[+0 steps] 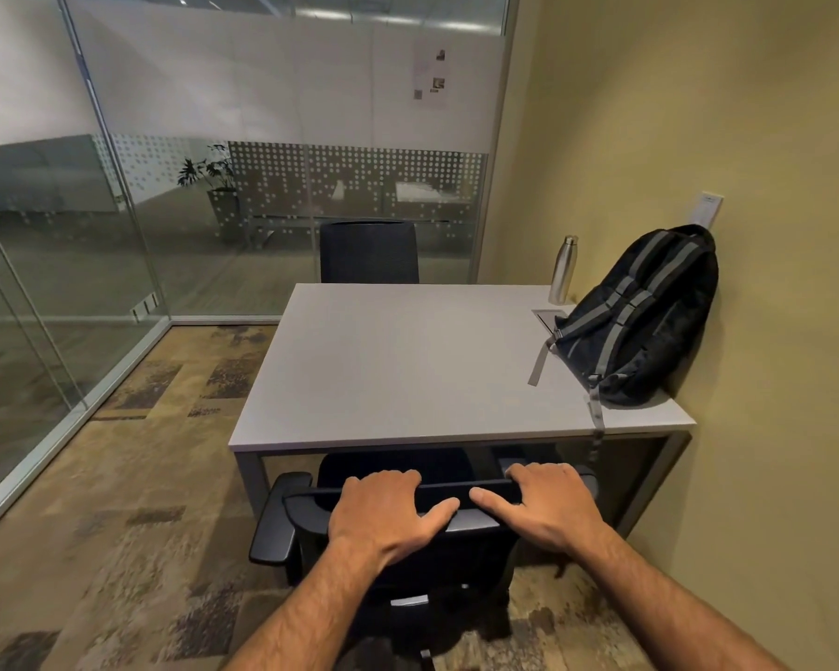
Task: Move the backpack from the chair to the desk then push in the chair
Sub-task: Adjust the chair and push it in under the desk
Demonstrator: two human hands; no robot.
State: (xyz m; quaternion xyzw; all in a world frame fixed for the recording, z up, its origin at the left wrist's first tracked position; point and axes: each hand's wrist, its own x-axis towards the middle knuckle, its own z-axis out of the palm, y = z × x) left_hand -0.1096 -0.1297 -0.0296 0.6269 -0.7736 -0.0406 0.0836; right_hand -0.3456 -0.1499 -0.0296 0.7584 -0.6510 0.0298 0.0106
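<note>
Hands: your left hand (389, 513) & right hand (549, 508) curl over the chair (456, 496) backrest's hard top edge; soft black backpack (642, 317) slumps on smooth desk (398, 370), 2 o'clock, against wall.

Two bare forearms and hands, no sleeves in view

The left hand (387, 510) and the right hand (546, 506) both come into the head view from the bottom edge on uncovered forearms; no sleeve, cuff, glove, watch, bracelet or ring shows on either one. Both forearms carry a visible covering of short dark hair, thicker toward the wrists and along the outer sides. Knuckles and tendons stand out on the backs of the hands. The fingernails are short, as far as the slight blur allows. Upper arms and clothing lie outside the frame.
</note>
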